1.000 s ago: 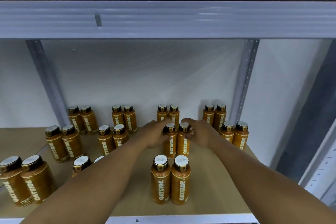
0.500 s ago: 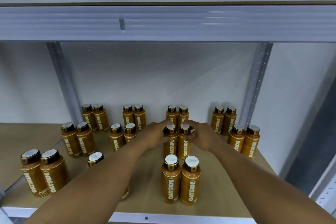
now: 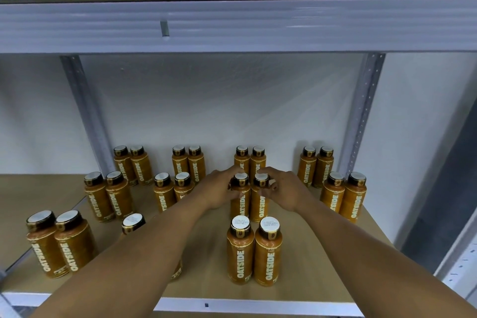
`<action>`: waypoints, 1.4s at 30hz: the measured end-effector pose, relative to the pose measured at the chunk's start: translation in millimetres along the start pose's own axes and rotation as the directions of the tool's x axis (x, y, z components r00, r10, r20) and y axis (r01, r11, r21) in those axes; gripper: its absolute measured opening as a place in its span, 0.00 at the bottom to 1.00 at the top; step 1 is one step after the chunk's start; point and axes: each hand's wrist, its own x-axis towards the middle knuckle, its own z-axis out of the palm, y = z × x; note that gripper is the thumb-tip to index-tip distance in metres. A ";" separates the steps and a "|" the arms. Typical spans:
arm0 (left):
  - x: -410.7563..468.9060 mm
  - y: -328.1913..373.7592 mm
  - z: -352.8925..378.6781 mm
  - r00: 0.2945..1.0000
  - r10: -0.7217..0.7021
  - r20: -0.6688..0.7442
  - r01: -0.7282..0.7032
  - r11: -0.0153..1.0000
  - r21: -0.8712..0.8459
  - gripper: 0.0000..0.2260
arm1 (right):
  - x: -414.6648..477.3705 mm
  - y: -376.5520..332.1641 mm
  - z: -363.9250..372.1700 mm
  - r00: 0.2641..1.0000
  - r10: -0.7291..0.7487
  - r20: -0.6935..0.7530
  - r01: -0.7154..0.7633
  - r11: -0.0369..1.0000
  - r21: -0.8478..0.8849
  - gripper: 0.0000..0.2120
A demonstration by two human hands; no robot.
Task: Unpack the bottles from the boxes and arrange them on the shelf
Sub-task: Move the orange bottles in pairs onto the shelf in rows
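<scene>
Pale white wall [image 3: 232,100] backs a tan wooden shelf board [image 3: 309,253], framed by 2 perforated grey metal uprights [image 3: 361,116] and a broad grey metal beam [image 3: 232,26] across the upper part of the frame. Amber plastic bottles [image 3: 188,165] with black, white-topped caps and white "OATSIDE" lettering stand upright on the board in touching pairs, set in 3 rows. 4 pairs line the wall at the back, and 4 more stand in the middle row. At the front, 1 pair [image 3: 59,245] is at the lower left and another front pair [image 3: 254,253] stands just below the centre. Between those, a single cap [image 3: 133,222] shows, its bottle largely hidden behind the left forearm. Both bare arms reach in from the bottom edge to the third pair of the middle row, near the centre of the frame. The left hand [image 3: 219,191] curls its fingers and thumb round the neck of the left bottle [image 3: 242,204] of that pair. The right hand [image 3: 284,191] curls round the neck of the right bottle [image 3: 259,204], fingertips just beside its cap. These 2 bottles stand upright on the board, touching each other, just behind the front pair and just in front of a back-row pair [image 3: 249,160]. A grey panel [image 3: 438,188] shows at the right edge.
</scene>
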 end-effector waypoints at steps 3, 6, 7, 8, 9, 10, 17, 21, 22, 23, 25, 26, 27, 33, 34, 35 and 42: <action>-1.1 -0.1 1.1 1.000 0.009 -0.007 -0.009 1.000 -0.008 0.28 | -2.0 -0.4 -1.0 1.000 -0.006 0.006 0.006 1.000 -0.016 0.27; -1.8 0.5 -0.1 1.000 0.017 -0.013 -0.017 1.000 -0.013 0.28 | -2.4 -0.6 -1.1 1.000 -0.007 0.008 0.007 1.000 -0.023 0.27; -2.0 0.7 -0.4 1.000 0.020 -0.014 -0.020 1.000 -0.011 0.28 | -2.4 -0.8 -1.2 1.000 -0.007 0.008 0.007 1.000 -0.028 0.27; -2.1 0.8 -0.5 1.000 0.021 -0.015 -0.021 1.000 -0.006 0.28 | -2.3 -0.9 -1.0 1.000 -0.006 0.006 0.006 0.999 -0.035 0.28; -2.4 0.7 -0.4 1.000 0.021 -0.014 -0.021 1.000 -0.004 0.28 | -2.0 -0.7 -0.5 1.000 -0.002 0.006 0.002 0.999 -0.040 0.28; -2.4 0.7 0.0 1.000 0.020 -0.014 -0.020 1.000 -0.004 0.28 | -1.7 -0.2 0.2 1.000 0.001 0.004 0.000 0.999 -0.041 0.27; -1.6 0.8 1.4 1.000 0.015 -0.011 -0.015 0.999 -0.048 0.28 | -0.4 1.8 3.0 1.000 0.007 -0.001 -0.007 0.999 -0.045 0.27; -3.0 1.6 1.0 1.000 0.021 -0.008 -0.021 0.999 -0.040 0.28 | 0.0 2.9 3.7 1.000 0.007 -0.006 -0.007 0.999 -0.049 0.27; -3.3 1.6 0.8 1.000 0.023 -0.008 -0.024 0.999 -0.039 0.28 | 0.2 3.2 4.0 1.000 0.003 -0.008 -0.004 0.999 -0.050 0.27; -3.6 1.7 0.4 1.000 0.025 -0.007 -0.025 0.999 -0.038 0.28 | 0.4 3.2 4.2 1.000 -0.001 -0.009 0.001 0.999 -0.053 0.27; -3.6 1.6 -0.3 1.000 0.024 0.003 -0.024 0.999 -0.038 0.28 | 0.7 3.6 4.7 1.000 -0.004 -0.009 0.004 0.998 -0.055 0.27; -3.2 1.3 -0.6 1.000 0.022 0.009 -0.022 0.999 -0.038 0.28 | 0.7 3.7 4.7 1.000 -0.004 -0.009 0.003 0.999 -0.054 0.27; -3.0 1.6 -0.6 1.000 0.020 0.015 -0.020 0.999 -0.037 0.28 | 0.5 3.5 4.8 1.000 0.000 -0.009 -0.001 0.999 -0.052 0.27; -2.5 2.4 -0.7 0.999 0.015 0.030 -0.014 0.999 -0.029 0.29 | -0.4 4.5 6.6 1.000 0.002 -0.019 -0.003 0.999 -0.054 0.27; -2.1 2.4 -1.4 0.999 0.011 0.037 -0.010 0.999 -0.030 0.29 | -0.2 4.9 7.0 1.000 0.005 -0.019 -0.006 0.999 -0.053 0.27; -1.6 2.4 -2.2 0.999 0.007 0.045 -0.006 0.999 -0.032 0.29 | 0.0 5.1 7.3 1.000 0.007 -0.021 -0.008 0.999 -0.053 0.27; -3.4 1.6 -5.5 0.996 -0.002 0.085 0.011 0.995 -0.100 0.30 | 0.6 6.6 9.2 0.999 0.002 -0.036 -0.004 0.999 -0.054 0.28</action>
